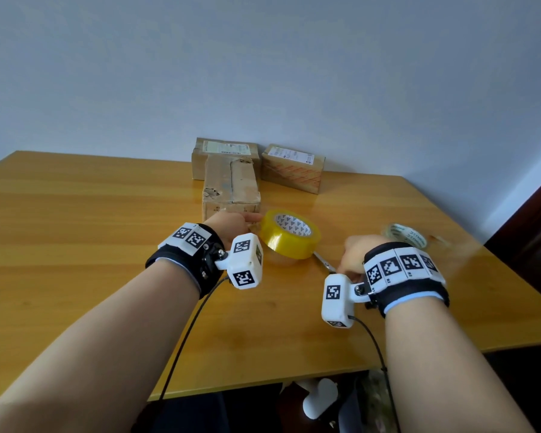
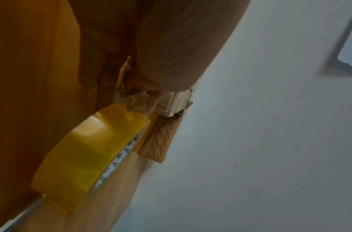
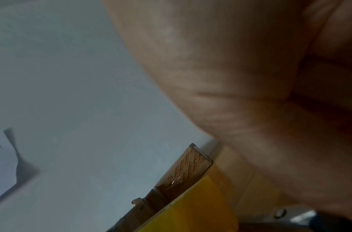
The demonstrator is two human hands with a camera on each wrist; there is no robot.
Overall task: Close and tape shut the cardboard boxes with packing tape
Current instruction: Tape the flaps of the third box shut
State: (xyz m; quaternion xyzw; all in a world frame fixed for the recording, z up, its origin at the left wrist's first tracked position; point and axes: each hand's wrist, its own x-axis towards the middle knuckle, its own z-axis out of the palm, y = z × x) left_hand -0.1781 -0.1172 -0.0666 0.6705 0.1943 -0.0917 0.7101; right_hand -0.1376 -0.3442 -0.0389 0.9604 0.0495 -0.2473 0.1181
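Three closed cardboard boxes stand at the table's far middle: a long worn box (image 1: 231, 185), one behind it (image 1: 225, 151), and a red-printed box (image 1: 291, 168) to the right. A yellow packing tape roll (image 1: 289, 237) lies flat in front of the long box. My left hand (image 1: 235, 225) reaches its left edge. In the left wrist view its fingertips (image 2: 151, 105) pinch the roll's crumpled loose end (image 2: 136, 104). My right hand (image 1: 352, 256) is curled round scissors (image 1: 324, 262), whose blades point at the roll. The scissors' pivot (image 3: 280, 213) shows under the palm.
A clear tape roll (image 1: 406, 234) lies on the wooden table (image 1: 91, 214) beyond my right hand. A grey wall runs close behind the boxes. The table's right edge drops off by a dark door frame. Cables hang from both wrist cameras over the front edge.
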